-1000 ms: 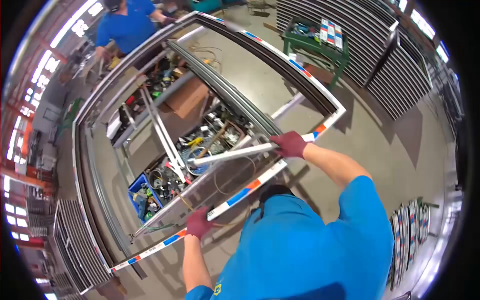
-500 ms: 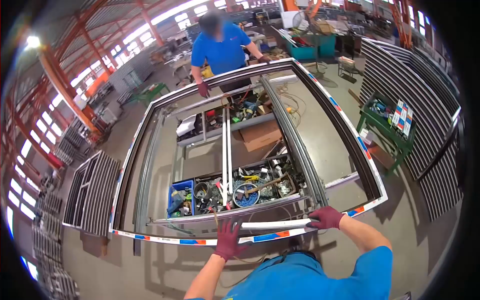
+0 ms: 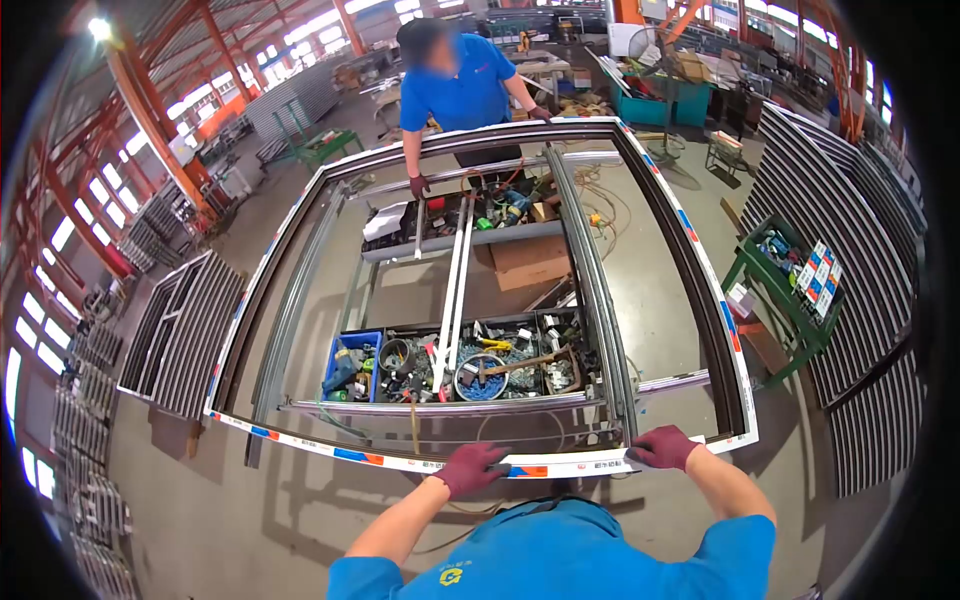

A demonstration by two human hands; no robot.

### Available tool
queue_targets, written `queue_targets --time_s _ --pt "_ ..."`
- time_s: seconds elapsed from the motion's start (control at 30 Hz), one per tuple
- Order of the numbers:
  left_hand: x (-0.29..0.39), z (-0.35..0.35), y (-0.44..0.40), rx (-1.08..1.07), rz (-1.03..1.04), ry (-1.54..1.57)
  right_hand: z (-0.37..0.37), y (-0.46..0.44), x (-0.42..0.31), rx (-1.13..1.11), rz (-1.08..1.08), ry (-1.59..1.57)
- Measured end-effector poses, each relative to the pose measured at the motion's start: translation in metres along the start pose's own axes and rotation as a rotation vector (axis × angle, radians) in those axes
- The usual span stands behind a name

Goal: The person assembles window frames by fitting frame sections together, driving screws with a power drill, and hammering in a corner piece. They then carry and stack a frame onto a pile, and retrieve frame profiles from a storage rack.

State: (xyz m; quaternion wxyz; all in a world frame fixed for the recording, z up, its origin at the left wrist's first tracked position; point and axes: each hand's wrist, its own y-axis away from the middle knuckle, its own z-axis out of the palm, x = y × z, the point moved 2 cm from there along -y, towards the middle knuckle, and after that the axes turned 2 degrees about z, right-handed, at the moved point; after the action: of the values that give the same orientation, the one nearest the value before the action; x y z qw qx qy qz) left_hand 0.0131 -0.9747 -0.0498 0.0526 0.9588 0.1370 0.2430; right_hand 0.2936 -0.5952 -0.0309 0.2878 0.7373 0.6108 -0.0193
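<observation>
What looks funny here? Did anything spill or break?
I can't see anything spilled or broken, and the big frame looks fine. One untidy thing: a wooden-handled tool pokes over the edge of the round bowl of blue bits, instead of lying fully inside or beside it.

Between our left hand (image 3: 468, 469) and right hand (image 3: 663, 449), the near edge of the white-edged frame (image 3: 560, 464) offers bare room. Through its right half, we see open space to the floor (image 3: 655, 290). Leftward, long metal rails (image 3: 590, 270) obstruct; two white bars (image 3: 457, 300) cross the near parts tray (image 3: 415, 328).
</observation>
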Motion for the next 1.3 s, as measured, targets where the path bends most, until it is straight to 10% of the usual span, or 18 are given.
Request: queue_targets --time_s 0.4,0.63,0.93,0.97,1.23,1.3 --pt "0.108 0.068 -0.117 -0.136 0.174 0.068 -0.014 0.086 0.102 0.120 0.272 0.011" --pt "0.133 0.058 -0.109 -0.140 0.253 -0.198 0.020 -0.003 -0.034 0.233 -0.179 0.027" --pt "0.113 0.071 -0.090 0.204 0.421 -0.335 0.049 -0.026 -0.047 0.335 -0.096 0.255" --pt "0.110 0.063 -0.090 -0.019 0.269 -0.214 0.065 -0.032 -0.034 0.400 -0.116 0.205" --pt "-0.086 -0.037 0.059 0.460 -0.074 -0.156 0.044 -0.031 -0.054 0.330 -0.079 0.240" --pt "-0.135 -0.048 0.087 0.295 -0.361 -0.042 0.046 -0.032 -0.056 0.355 -0.064 0.249"
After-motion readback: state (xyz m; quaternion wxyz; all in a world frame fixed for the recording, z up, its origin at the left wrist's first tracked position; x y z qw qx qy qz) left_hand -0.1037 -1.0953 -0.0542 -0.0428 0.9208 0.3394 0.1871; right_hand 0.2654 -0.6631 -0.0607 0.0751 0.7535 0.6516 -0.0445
